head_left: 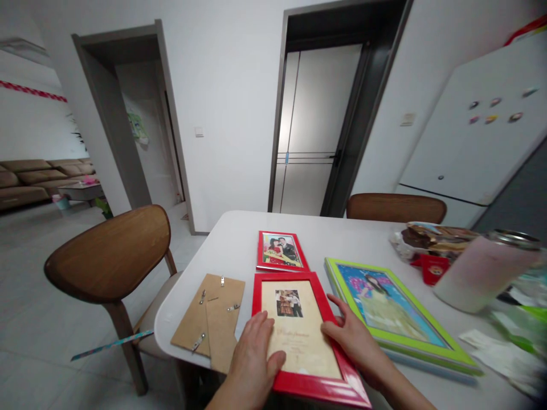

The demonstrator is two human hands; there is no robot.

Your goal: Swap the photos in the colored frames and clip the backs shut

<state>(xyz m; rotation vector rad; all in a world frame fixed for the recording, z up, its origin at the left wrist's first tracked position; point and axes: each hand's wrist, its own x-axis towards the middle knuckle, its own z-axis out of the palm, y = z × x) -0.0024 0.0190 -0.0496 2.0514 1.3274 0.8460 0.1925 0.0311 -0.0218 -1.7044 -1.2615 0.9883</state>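
A red picture frame (319, 302) lies at the table's near edge, around a cream sheet with a small photo of people and printed lines. My left hand (252, 353) rests over its left border, fingers and thumb on the front. My right hand (350, 330) grips the right border, thumb on top and fingers at the outer side. Just beyond lies a smaller red picture frame (280, 250) with a photo of a couple. Brown backing boards (192, 319) with metal clips lie to the left, partly overlapping. At the right is a green picture frame (384, 302) on top of a bluish one.
A pink-white tumbler (482, 273) stands at the right, near plastic packages (431, 236), a red packet (435, 267) and crumpled tissue (491, 350). One wooden chair (115, 256) is at the table's left, another chair (395, 208) behind it. A patterned strip (111, 344) sticks out from the left chair.
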